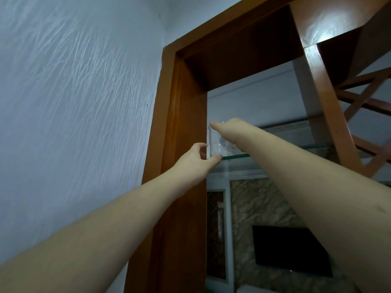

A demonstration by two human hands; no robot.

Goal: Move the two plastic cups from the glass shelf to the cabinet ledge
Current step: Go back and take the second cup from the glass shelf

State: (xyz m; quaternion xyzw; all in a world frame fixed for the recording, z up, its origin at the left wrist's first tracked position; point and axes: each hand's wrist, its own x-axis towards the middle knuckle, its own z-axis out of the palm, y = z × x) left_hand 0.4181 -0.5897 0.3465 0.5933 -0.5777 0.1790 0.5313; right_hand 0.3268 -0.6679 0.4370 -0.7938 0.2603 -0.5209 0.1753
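Observation:
A clear plastic cup (214, 143) stands upright at the left end of the glass shelf (240, 155), right beside the wooden cabinet post. My right hand (229, 129) wraps it from the right, with the thumb across its rim and the fingers hidden behind. My left hand (195, 158) is just left of and below the cup. Its fingers are curled apart and its thumb tip sits at the cup's base by the shelf edge. Something translucent (227, 145), perhaps a second cup, shows behind my right wrist and is mostly hidden.
The brown wooden cabinet frame (182, 123) rises at the left, against a textured white wall (80, 92). A wooden upright (325, 106) with crossed slats stands at the right. Below the shelf are a marble-patterned panel (260, 204) and a dark screen (289, 248).

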